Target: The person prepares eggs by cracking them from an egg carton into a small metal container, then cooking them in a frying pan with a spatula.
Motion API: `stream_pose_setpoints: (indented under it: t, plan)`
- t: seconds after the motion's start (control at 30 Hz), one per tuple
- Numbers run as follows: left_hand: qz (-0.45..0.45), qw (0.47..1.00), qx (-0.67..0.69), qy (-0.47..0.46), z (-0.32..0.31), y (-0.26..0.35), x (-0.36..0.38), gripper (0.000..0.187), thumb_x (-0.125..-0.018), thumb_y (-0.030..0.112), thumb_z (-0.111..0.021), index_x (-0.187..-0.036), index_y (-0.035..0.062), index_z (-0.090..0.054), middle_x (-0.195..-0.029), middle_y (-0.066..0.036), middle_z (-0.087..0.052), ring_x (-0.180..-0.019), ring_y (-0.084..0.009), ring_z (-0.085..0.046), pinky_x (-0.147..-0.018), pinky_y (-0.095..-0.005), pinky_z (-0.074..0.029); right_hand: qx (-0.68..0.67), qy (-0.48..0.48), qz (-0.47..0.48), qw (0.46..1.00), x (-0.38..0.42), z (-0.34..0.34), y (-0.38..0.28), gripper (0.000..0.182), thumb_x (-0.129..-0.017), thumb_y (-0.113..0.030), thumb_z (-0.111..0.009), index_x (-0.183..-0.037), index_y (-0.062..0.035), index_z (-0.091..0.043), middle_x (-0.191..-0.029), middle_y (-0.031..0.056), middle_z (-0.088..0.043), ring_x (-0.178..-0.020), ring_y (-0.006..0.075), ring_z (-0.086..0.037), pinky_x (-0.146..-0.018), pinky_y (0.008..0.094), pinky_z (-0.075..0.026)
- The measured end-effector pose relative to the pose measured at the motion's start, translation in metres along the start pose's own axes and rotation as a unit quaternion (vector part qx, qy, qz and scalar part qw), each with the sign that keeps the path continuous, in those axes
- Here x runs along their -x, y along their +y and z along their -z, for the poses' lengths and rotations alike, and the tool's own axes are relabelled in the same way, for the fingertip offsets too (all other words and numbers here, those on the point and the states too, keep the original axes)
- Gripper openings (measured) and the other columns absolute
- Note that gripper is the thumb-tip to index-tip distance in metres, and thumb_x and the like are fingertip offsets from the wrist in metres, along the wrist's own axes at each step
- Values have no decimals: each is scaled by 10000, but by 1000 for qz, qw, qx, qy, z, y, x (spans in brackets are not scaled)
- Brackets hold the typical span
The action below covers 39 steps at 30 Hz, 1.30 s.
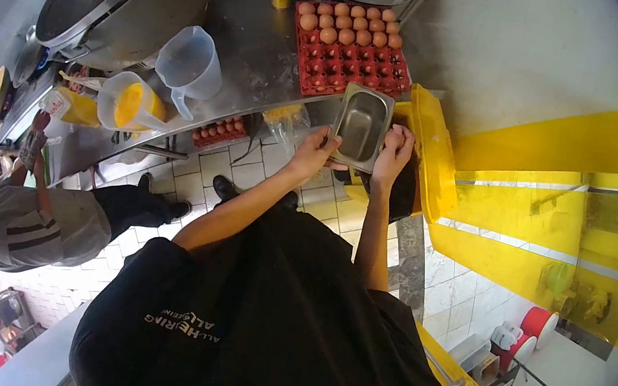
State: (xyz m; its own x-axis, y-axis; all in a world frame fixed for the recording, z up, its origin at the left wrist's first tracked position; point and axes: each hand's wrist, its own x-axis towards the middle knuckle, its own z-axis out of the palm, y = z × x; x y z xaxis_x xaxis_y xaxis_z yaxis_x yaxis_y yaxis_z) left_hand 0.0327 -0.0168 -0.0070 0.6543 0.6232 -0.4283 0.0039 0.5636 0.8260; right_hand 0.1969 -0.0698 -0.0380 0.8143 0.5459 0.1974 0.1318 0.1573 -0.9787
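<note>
Stainless steel pan (361,126), empty, being held at the steel desk (258,50) edge below the red egg tray (349,59), left hand (314,148) and right hand (394,151) fingers clasping its sides; tray sitting roughly one-third full, nothing yet cracked into the pan

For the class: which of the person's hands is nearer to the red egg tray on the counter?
Right. The right hand grips the steel pan just below the red egg tray; the left hand holds the pan's far side.
</note>
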Motion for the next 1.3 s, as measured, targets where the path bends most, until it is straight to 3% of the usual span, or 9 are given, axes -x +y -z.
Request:
stream_pose_setpoints:
  t: [0.2,0.27,0.3,0.37,0.5,0.57,1.0,1.07,1.3]
  plan:
    - [-17,1000,-14,-14,12,-13,-23,339,-974,283,-487,-1181,16,-457,-1017,-79,-580,-786,-201,-690,-560,-223,-497,-37,43,-62,996,-23,7,-19,245,-933,-185,-553,-1096,-22,-469,-844,19,-493,-779,103,-475,-692,214,-410]
    - [-33,999,3,-32,6,-8,-28,314,-975,259,-482,-1157,3,-464,-1012,-83,-573,-782,-201,-684,-605,-238,-530,102,-140,104,979,-30,-4,-47,281,-888,-159,-613,-1090,-32,-464,-965,105,-535,-891,208,-546,-743,289,-455]
    - [-50,997,16,-52,2,-12,-28,290,-975,234,-478,-1132,-9,-472,-1007,-87,-566,-778,-200,-677,-650,-254,-563,108,-142,94,979,-32,-5,-50,281,-888,-159,-613,-1090,-32,-464,-965,105,-535,-891,208,-546,-743,289,-455]
    - [-43,997,33,-52,-2,-22,-34,276,-971,214,-478,-1123,-16,-472,-998,-94,-560,-772,-197,-667,-682,-274,-576,282,-323,195,882,-48,-6,-47,322,-847,-109,-652,-1079,-48,-437,-957,130,-592,-929,313,-597,-787,353,-473]
    - [-48,997,28,-51,-3,-28,-38,251,-964,165,-479,-1109,-40,-466,-981,-114,-548,-763,-195,-650,-725,-301,-604,329,-389,250,823,-54,-5,-16,339,-841,-124,-639,-1095,-56,-424,-970,205,-574,-936,396,-571,-794,406,-465]
    - [-44,998,2,-42,-2,-28,-37,253,-962,155,-480,-1113,-47,-461,-981,-120,-547,-766,-201,-652,-707,-290,-606,404,-411,175,798,-51,-6,-10,319,-850,-143,-621,-1074,-48,-415,-984,232,-569,-956,453,-537,-789,474,-454]
    - [-80,996,13,-33,6,-26,-34,253,-958,132,-477,-1132,-51,-474,-993,-124,-546,-816,-210,-651,-678,-277,-608,473,-406,161,765,-54,-24,-29,349,-889,-247,-594,-1086,-21,-414,-928,272,-603,-890,468,-574,-736,519,-458]
    - [-85,996,19,-36,9,-25,-31,260,-960,138,-473,-1139,-51,-474,-1000,-124,-548,-827,-210,-649,-680,-275,-609,421,-388,234,785,-60,-23,-26,365,-905,-318,-570,-1091,-37,-428,-880,255,-622,-843,461,-593,-697,525,-466]
    - [-88,995,20,-36,12,-27,-31,268,-968,161,-461,-1139,-45,-467,-986,-127,-580,-814,-204,-655,-696,-280,-608,529,-326,207,756,-57,-40,-92,331,-921,-375,-522,-1122,-122,-453,-788,171,-661,-760,412,-629,-640,508,-479]
